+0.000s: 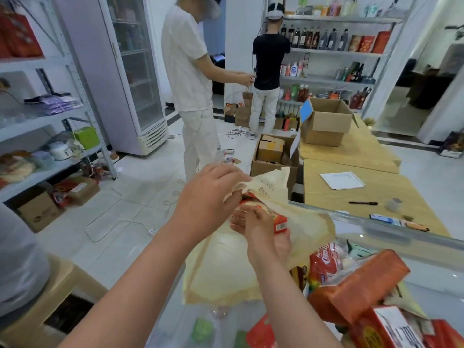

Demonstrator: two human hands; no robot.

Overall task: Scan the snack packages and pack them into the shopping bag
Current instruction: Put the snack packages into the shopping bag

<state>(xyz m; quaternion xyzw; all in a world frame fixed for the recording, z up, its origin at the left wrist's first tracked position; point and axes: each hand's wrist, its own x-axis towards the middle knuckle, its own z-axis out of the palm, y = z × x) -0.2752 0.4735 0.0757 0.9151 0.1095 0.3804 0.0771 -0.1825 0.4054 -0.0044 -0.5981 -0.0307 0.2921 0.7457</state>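
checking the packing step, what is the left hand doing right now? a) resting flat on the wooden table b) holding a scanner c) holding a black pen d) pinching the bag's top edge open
d: the left hand pinches the rim of the cream shopping bag while the right hand pushes a red snack package into its mouth.

Shop interior, bright even light. White tiled floor (140, 197) with loose white cables. Grey metal shelving (82, 109) on the left; glass-door refrigerator (135, 79) beside it. Far wall: shelf unit (334, 52) stocked with bottles. Wooden tabletop (351, 197) on the right carrying an open cardboard box (324, 124), paper and a pen. Two people stand in the aisle.
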